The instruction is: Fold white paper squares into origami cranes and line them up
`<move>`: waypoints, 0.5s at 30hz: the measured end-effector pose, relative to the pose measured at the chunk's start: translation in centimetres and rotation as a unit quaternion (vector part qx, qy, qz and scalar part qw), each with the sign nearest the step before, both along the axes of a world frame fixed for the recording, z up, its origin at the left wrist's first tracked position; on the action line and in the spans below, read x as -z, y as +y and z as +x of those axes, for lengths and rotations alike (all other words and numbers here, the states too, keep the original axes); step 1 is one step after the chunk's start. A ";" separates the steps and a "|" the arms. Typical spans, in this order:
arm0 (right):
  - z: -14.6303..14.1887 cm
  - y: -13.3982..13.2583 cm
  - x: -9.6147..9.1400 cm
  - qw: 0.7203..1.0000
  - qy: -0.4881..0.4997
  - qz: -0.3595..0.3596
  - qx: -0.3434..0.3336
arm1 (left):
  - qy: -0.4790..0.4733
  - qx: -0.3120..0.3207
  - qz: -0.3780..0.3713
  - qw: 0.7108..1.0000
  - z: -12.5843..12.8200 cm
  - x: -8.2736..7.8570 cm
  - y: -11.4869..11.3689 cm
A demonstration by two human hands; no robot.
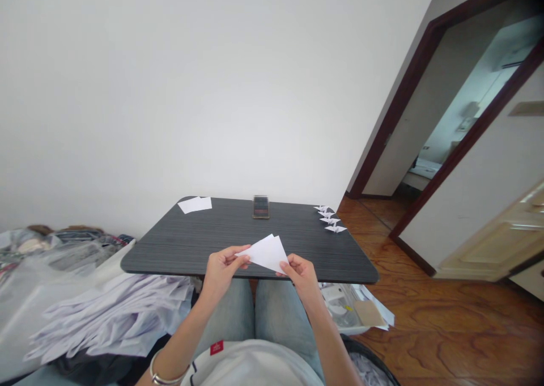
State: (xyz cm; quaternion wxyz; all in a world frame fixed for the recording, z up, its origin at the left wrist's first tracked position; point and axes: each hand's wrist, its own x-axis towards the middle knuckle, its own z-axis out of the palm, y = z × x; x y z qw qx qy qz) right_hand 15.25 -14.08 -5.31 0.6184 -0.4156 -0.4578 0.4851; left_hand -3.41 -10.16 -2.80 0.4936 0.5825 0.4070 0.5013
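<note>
left hand (221, 268), right hand (301, 276) pinched folded paper (267, 253) between fingertips over near edge of dark table (340, 258); paper cranes (330, 217) well apart, along right edge.

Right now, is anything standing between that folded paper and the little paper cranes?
Nothing visible does. The folded paper, held by the left hand and right hand, is above the table, and only dark tabletop lies between it and the cranes.

Phone (260, 207) at the dark tabletop's (170, 250) far edge, centered. White paper sheets (194, 204) at far-left corner; four origami cranes (330, 219) along right edge.
</note>
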 end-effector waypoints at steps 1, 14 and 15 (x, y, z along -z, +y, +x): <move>0.0 0.0 0.0 1.000 -0.001 0.000 0.000 | 0.000 -0.001 -0.001 1.000 0.0 0.0 0.0; 0.1 0.2 0.1 0.998 -0.054 0.024 0.008 | 0.075 0.053 0.118 0.989 0.0 -0.5 0.0; 0.1 0.1 0.0 0.997 -0.063 0.037 0.013 | 0.095 0.058 0.135 0.985 0.1 -0.6 0.0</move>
